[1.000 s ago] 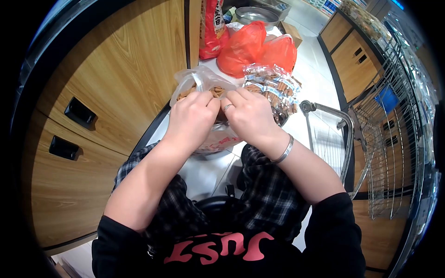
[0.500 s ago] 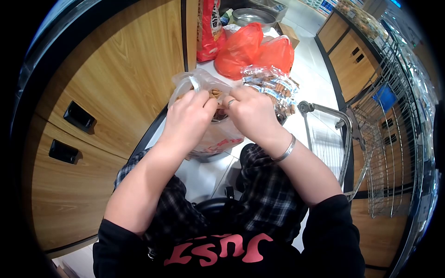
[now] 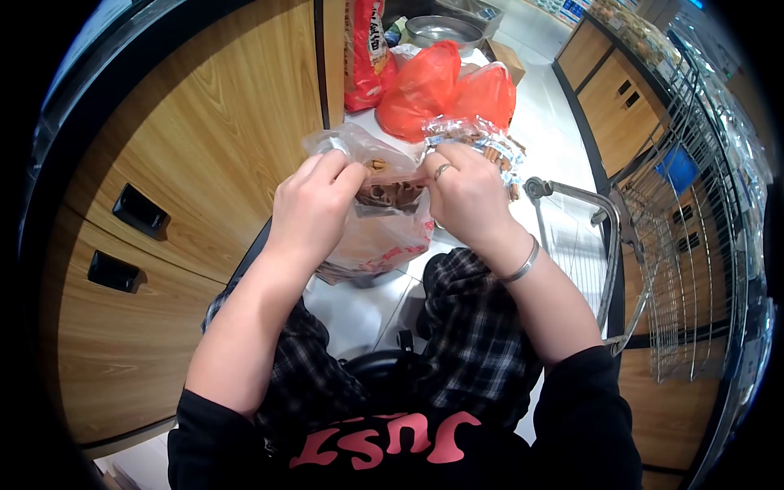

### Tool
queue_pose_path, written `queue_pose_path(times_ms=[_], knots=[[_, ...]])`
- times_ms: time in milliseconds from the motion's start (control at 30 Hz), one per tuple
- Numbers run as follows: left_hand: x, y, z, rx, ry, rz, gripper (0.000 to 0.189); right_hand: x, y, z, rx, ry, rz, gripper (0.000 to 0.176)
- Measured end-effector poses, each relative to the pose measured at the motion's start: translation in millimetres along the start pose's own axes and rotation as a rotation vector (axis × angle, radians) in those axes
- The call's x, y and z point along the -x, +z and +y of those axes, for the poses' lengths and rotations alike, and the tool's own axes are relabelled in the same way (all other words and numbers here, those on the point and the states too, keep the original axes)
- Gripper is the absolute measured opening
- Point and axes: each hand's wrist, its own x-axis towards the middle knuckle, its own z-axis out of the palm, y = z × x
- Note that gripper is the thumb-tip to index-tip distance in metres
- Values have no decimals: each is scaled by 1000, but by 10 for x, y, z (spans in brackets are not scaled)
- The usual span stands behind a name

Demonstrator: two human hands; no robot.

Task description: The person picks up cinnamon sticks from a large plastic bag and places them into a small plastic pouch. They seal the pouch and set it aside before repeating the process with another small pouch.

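Observation:
A clear plastic bag with red print (image 3: 380, 237) stands on the floor between my knees, its mouth spread open with brown pieces inside (image 3: 390, 194). My left hand (image 3: 314, 200) is closed on the left side of the bag's rim. On the right side of the rim, my right hand (image 3: 469, 192), with a ring and a bracelet, has its fingers closed on the plastic. Just behind my right hand lies a pile of small clear packets with brown sticks (image 3: 500, 151).
Red plastic bags (image 3: 420, 90), a tall red package (image 3: 367, 61) and a round metal pan (image 3: 443, 31) are beyond the bag. Wooden cabinets (image 3: 188, 106) line the left. A wire shopping cart (image 3: 674, 269) stands at the right.
My hands have moved apart, the left one leftward and the right one rightward. The bag's mouth is now wider, and more of its brown contents shows.

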Motion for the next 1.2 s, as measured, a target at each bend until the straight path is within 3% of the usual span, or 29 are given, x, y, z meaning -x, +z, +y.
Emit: queue_pose_path(times_ms=[133,233,300,333,400,433,467,500,533,567,600,667,733,767,800,900,967,1067,1200], knots=[[-12,-19,-36,12,-25,-21,12,13,-41,34,52,-12,-10,10],[-62,-123,-98,-30,-11,5,14,11,-114,14,-153,-38,-156,8],[-77,-177,-152,4,30,78,16,33,-81,129,-1025,24,-250,17],[-62,-186,-171,4,29,77,16,38,-50,150,-1026,24,-250,17],[-13,-183,-175,398,-52,38,14,70,19,185,-1442,463,-257,44],[9,-159,-147,401,-51,34,14,92,64,202,-1533,515,-428,59],[30,-113,-115,603,-127,32,12,123,105,164,-1533,517,-423,59],[42,-63,-89,803,-204,29,10,143,146,78,-1585,506,-558,62],[59,3,-64,804,-202,27,10,158,191,20,-1633,492,-696,65],[79,75,-40,979,-296,26,9,208,281,29,-1622,501,-817,55],[87,107,-23,1153,-392,25,9,184,260,-32,-1622,501,-817,55],[80,103,-7,1206,-318,-7,18,113,177,-174,-1807,708,-711,46],[61,111,15,1877,-1007,21,29,68,167,-165,-1752,804,-436,33],[45,82,28,1684,-1094,-155,51,66,191,-118,-1762,811,-297,32],[46,110,-41,1903,-1076,-209,51,64,210,-73,-1768,816,-159,30],[82,101,-17,2010,-1044,-189,45,79,239,-3,-1676,875,-75,30],[72,38,33,1384,-830,-410,36,119,261,3,-1621,920,-115,31],[25,-11,25,1335,-931,-440,34,119,295,-31,-1734,830,-166,32],[134,120,-31,1324,-818,-411,27,100,255,-25,-1665,748,-204,39]])
